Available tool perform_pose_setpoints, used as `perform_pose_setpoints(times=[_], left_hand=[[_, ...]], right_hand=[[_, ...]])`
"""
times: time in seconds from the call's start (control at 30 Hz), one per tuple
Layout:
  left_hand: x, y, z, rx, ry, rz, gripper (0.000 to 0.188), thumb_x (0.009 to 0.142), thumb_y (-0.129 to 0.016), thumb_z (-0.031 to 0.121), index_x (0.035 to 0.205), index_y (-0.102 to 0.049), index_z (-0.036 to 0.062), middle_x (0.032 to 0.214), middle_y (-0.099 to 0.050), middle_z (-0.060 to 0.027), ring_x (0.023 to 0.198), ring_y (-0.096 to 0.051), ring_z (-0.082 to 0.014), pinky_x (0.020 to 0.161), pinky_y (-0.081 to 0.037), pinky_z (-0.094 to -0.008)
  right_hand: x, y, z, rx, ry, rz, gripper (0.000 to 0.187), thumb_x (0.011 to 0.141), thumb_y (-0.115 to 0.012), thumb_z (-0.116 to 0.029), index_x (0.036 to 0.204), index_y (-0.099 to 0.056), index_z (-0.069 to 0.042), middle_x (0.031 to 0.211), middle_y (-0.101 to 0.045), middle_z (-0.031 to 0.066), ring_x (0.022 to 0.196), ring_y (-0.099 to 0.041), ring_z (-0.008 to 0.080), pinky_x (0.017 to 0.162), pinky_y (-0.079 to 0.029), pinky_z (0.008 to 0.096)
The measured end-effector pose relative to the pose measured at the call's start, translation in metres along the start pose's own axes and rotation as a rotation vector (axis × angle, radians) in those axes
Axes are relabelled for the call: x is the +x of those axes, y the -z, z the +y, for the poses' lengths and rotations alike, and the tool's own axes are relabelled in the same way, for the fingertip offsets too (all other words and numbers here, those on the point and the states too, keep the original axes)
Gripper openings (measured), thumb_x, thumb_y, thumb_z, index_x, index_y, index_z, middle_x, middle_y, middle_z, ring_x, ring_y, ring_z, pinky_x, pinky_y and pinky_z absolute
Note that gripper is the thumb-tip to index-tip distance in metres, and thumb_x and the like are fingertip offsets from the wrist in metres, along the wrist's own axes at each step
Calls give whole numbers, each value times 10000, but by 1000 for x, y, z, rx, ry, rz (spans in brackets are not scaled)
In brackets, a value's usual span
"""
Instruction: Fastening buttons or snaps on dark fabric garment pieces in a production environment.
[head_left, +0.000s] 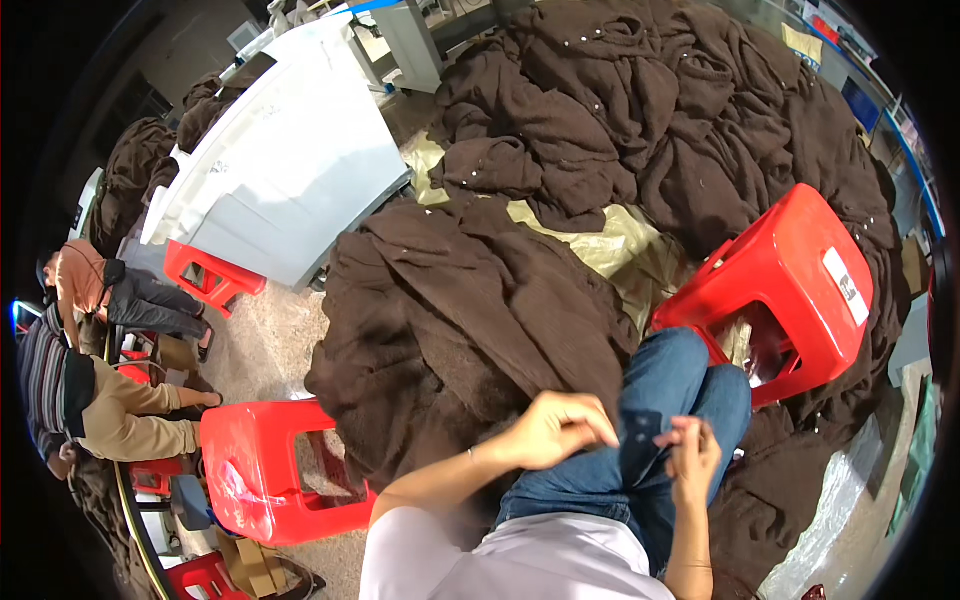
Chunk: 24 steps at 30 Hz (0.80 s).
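Above my lap, my left hand (560,428) is closed, its fingers bent and drawn together toward the thumb. My right hand (692,456) faces it, fingertips pinched, slightly blurred. Whatever either holds is too small to make out. Between the two, faint pale specks show over my blue jeans (655,400). A large heap of dark brown fleece cloth (470,310) lies against my knees and left forearm. No cloth is visibly gripped by either hand.
A red plastic stool (815,270) lies tilted beside my right knee; another red stool (250,470) stands at left. A white bin (290,160) and a bigger brown cloth pile (640,110) on yellowish sheeting (600,245) lie beyond. Two people (100,390) bend over at far left.
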<state>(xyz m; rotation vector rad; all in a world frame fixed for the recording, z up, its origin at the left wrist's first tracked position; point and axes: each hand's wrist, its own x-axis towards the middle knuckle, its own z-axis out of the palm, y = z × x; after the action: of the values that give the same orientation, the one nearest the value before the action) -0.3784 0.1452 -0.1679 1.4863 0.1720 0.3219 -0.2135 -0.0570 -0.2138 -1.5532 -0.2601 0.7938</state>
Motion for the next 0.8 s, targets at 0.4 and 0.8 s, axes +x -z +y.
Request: perform_pose_setpoints(times=[0.4,0.8], left_hand=[[31,-52,-5,71,-27,-250,114,863,-682,107,964,-699,56,935,-670,-50,892,-628,-135,789,-496,-285],[76,113,-138,1077,738,614,632,757,-757,374,1279,-558,78,1360,-461,-185,1256,-436,-372,1023,-414,-478]], right_hand=[[-55,8,35,52,-250,-501,499,753,-747,7,1224,-586,40,1107,-666,54,988,-609,119,891,-485,263],[-55,-30,24,-597,144,-714,606,822,-711,-321,1337,-485,-97,786,-667,191,562,-628,258,593,-478,359]])
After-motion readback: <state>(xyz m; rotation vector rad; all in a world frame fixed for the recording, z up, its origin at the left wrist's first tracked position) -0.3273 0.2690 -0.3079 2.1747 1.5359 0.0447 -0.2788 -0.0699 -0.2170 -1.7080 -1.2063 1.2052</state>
